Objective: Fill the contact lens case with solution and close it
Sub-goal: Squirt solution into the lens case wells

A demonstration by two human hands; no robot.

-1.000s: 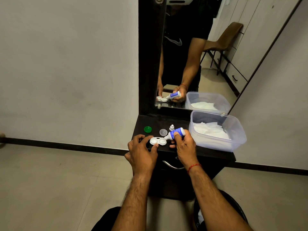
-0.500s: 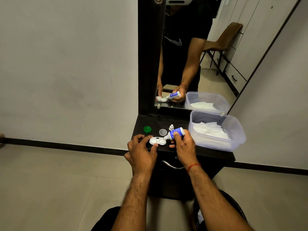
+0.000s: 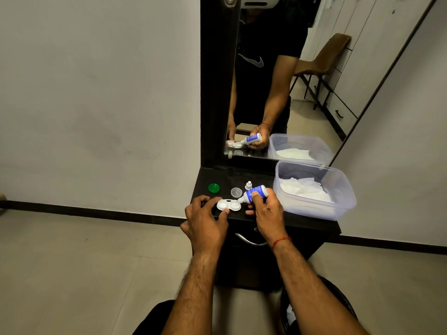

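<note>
Your left hand (image 3: 205,221): thumb and fingers pinch the case (image 3: 228,205), which lies open near the counter's (image 3: 242,176) front edge. Your right hand (image 3: 267,213): fingers curled round the bottle (image 3: 255,192), tilted, nozzle at the case's right well. Behind: clear lid (image 3: 236,192), white cap (image 3: 248,185), green lid (image 3: 213,188). Right: tub (image 3: 314,209) of tissue. Far: mirror (image 3: 302,112).

Head-worn view, forward and downward
</note>
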